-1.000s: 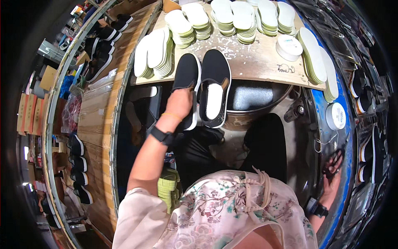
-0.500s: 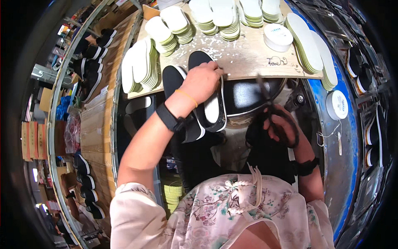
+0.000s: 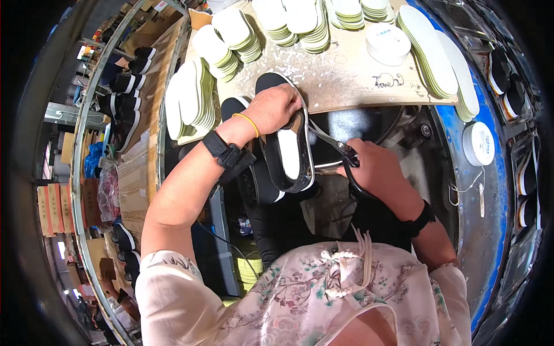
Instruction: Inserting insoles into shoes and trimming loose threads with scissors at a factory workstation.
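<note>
My left hand (image 3: 268,112) is closed over a black slip-on shoe (image 3: 273,161) with a white sole edge, its opening turned up so the pale inside shows. Lying against its left side is a second black shoe (image 3: 232,108), partly covered by the first shoe and my wrist. Black-handled scissors (image 3: 347,154) are gripped in my right hand (image 3: 378,170), their blades pointing up and left at the right edge of the first shoe. Whether the blade tips touch the shoe, I cannot tell.
Stacks of white-topped insoles (image 3: 199,95) line the far side of the wooden board (image 3: 340,86), with white scraps scattered before them. A round white tub (image 3: 388,45) sits there too, and a white spool (image 3: 478,144) on the right. Shelves of black shoes (image 3: 124,83) flank the left.
My right hand has come up and left, swinging the scissors from pointing upward to pointing at the shoe. Both shoes and my left hand have shifted slightly left.
</note>
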### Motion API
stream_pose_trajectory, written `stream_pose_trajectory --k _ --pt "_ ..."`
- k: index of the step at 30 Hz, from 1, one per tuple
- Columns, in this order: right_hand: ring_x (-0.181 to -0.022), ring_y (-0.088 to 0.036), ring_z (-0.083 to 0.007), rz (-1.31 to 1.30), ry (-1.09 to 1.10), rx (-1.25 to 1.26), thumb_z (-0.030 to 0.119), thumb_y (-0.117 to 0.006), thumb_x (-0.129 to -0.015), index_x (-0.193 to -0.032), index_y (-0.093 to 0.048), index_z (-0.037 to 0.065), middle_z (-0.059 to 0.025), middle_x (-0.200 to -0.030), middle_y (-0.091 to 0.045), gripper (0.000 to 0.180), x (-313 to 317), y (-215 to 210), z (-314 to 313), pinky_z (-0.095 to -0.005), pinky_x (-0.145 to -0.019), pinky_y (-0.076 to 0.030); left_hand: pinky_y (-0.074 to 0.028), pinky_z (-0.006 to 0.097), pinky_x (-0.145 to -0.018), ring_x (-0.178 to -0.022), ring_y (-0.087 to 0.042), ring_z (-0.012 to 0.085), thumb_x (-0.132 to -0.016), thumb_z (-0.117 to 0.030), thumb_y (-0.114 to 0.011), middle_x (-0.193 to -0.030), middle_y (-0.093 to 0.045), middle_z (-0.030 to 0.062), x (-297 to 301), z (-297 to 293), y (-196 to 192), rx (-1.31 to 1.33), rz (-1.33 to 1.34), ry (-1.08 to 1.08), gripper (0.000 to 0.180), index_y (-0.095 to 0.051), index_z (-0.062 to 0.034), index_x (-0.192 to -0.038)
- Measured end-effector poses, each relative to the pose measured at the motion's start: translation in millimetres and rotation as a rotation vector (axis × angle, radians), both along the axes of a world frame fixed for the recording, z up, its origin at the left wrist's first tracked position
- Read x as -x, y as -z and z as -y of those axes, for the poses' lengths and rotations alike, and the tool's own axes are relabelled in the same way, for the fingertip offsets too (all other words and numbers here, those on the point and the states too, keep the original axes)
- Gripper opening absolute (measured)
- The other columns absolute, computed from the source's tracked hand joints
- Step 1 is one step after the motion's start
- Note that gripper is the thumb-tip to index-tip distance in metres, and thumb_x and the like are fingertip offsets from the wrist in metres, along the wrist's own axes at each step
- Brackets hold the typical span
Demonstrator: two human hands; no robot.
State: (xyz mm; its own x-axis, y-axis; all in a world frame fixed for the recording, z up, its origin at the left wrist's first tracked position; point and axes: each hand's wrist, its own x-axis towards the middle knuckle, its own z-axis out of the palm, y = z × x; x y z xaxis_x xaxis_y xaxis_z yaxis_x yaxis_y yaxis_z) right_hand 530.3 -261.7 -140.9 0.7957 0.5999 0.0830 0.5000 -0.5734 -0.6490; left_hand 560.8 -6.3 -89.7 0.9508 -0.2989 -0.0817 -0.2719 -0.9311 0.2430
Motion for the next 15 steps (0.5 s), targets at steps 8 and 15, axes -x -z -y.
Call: stream_pose_trajectory --k 8,15 --pt "-0.07 -0.06 -0.0333 0.066 -0.037 0.059 0.033 -0.073 -0.066 -0.096 -0.055 0.009 -0.0123 -0.072 -0.059 0.042 -18 -4 -30 -0.0417 -0.058 -0.045 -0.044 0.036 -0.078 -0.088 -0.056 0.0308 -0.081 -0.014 -0.055 -0.089 -0.058 0.0133 -1 -10 6 0.268 -0.086 -0.095 0.011 -0.057 -0.0032 -0.08" --pt "-0.069 -0.061 -0.0355 -0.132 -0.088 -0.061 0.029 -0.069 -0.071 -0.092 -0.057 0.005 -0.0185 -0.07 -0.06 0.034 -15 -5 -16 -0.0398 -0.059 -0.047 -0.043 0.026 -0.076 -0.086 -0.054 0.0143 -0.089 -0.018 -0.054 -0.089 -0.057 0.0047 51 -28 -63 0.704 -0.15 -0.182 0.018 -0.056 -0.0004 -0.086"
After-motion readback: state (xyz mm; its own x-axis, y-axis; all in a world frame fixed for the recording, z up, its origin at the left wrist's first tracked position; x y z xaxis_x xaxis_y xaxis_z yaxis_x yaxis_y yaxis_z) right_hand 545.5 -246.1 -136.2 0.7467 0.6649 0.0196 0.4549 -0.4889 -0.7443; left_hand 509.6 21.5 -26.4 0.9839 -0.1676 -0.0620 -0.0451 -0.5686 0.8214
